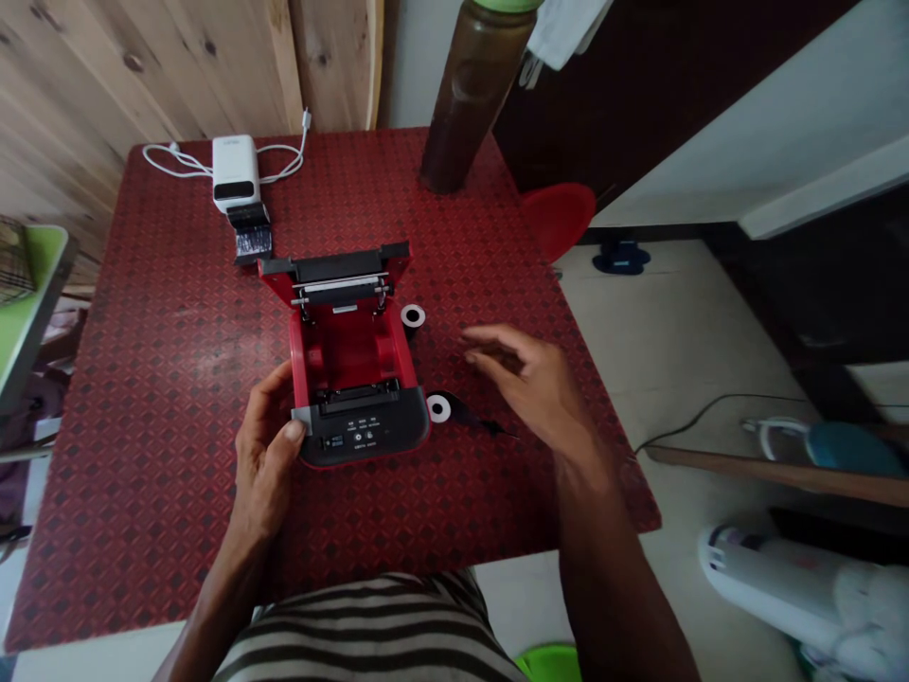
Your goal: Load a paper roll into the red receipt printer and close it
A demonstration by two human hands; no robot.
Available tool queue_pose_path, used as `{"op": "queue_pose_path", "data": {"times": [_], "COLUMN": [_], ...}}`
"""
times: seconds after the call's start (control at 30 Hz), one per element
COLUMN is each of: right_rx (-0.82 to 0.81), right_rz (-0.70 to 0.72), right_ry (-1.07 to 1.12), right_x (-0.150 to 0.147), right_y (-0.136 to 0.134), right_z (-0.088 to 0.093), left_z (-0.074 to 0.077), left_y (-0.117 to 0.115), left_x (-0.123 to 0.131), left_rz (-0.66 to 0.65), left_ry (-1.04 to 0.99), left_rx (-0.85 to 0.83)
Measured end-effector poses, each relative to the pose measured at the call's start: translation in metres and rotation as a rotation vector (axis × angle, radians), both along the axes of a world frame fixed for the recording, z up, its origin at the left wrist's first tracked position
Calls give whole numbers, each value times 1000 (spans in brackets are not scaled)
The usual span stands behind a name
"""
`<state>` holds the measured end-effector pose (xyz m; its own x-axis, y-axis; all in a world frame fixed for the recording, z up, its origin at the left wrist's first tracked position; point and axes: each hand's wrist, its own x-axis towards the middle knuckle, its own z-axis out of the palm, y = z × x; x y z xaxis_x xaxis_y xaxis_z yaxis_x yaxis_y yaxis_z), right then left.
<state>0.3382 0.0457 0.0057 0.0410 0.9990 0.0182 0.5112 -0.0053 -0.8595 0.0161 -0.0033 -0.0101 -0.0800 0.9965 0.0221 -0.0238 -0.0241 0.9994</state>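
A person's left hand (266, 450) holds the front left corner of a red-and-black printer (365, 431), its grip closed on the casing with the thumb on top. The printer sits on a red patterned bench (163, 379), its lid (333, 267) raised and its red bay (351, 350) exposed. To the printer's right is the right hand (536, 384), its grip loosely parted, a narrow gap between thumb and index finger. Just beside the printer's right side stands a far roll (413, 330); by its front right corner is a near roll (444, 417), a black strip (469, 419) trailing away from the printer. Beyond the printer are a white device (236, 169), to the left, and a brown bottle (472, 104), to the right.
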Motion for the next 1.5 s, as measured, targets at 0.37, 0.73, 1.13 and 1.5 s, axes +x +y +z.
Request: {"op": "queue_pose_path", "data": {"times": [0.37, 0.73, 1.13, 1.5], "right_rx": [170, 31, 1, 323], "right_rz": [78, 47, 310, 368], "right_ry": [-121, 333, 164, -647], "right_x": [-56, -16, -68, -112], "right_y": [52, -5, -2, 20], "right_z": [-29, 50, 66, 66], "left_z": [5, 7, 12, 10], "left_y": [0, 0, -1, -4], "left_x": [0, 2, 2, 3], "left_rz": [-1, 14, -19, -58], "left_ry": [30, 25, 17, -44], "left_rx": [-31, -32, -63, -78]}}
